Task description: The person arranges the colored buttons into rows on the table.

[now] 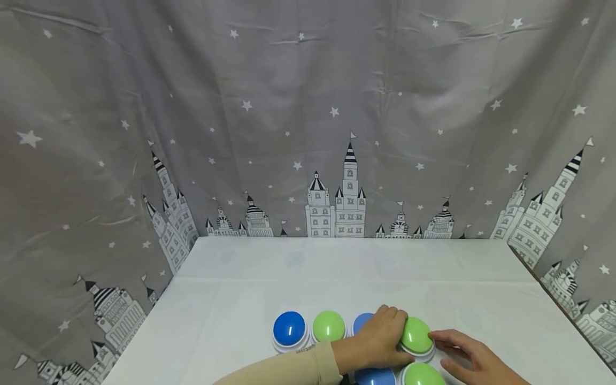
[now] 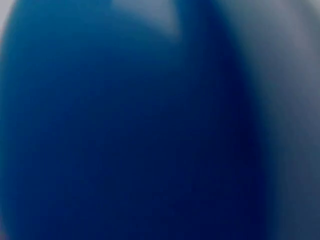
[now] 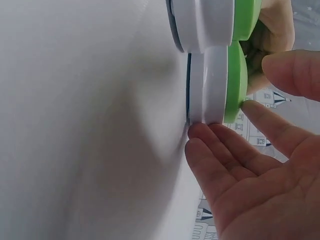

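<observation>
My left hand (image 1: 380,337) reaches across from the left and grips the near side of a green-domed push button (image 1: 416,336) with a white base, fingers at its far edge and thumb at its near edge. On that button's right side, my right hand (image 1: 474,355) touches it with extended fingertips; in the right wrist view, fingertips (image 3: 200,132) meet the white base and the index finger touches the green dome (image 3: 236,85). Beneath my left forearm lies a blue button (image 1: 375,376), partly hidden. A blurred blue dome (image 2: 130,125) fills the left wrist view.
Left in the row are a blue button (image 1: 289,328) and a green button (image 1: 329,326); another blue button (image 1: 362,322) is partly behind my left hand. A second green button (image 1: 423,374) sits nearer. All rest on a white-covered table (image 1: 231,310) before a grey castle-print curtain (image 1: 269,133).
</observation>
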Demonstrator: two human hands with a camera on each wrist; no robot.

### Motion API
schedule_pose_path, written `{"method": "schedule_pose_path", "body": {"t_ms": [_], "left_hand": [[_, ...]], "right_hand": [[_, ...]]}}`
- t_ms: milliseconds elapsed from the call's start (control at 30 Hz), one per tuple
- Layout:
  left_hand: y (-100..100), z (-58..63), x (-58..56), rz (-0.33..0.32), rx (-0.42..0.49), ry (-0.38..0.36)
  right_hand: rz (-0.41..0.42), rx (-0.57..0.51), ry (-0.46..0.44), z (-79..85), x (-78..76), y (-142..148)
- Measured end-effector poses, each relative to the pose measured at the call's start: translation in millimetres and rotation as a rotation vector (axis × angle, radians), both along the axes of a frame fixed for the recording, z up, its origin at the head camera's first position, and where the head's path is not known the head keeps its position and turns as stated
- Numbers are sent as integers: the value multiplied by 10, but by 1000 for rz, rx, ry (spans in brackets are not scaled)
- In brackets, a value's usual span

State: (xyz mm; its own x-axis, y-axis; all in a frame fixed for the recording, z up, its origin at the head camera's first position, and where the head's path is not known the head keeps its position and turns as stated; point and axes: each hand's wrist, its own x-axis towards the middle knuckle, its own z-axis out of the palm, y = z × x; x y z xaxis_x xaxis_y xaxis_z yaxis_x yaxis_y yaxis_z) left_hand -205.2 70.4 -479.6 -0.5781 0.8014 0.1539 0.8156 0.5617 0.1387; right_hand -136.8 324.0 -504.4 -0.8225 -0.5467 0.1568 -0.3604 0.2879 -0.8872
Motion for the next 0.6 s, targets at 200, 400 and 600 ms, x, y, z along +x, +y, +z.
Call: {"method": "schedule_pose_path", "body": {"t_ms": [200, 400, 600], "left_hand": [[-141, 78, -136, -60, -147, 108], [-315, 168, -302, -19, -183, 131], [-537, 244, -456, 56, -168, 190]], "right_hand": [[-10, 164, 65, 55, -100, -35], [-299, 554, 339, 171, -121, -110], [-467, 665, 722, 184, -256, -66]]}}
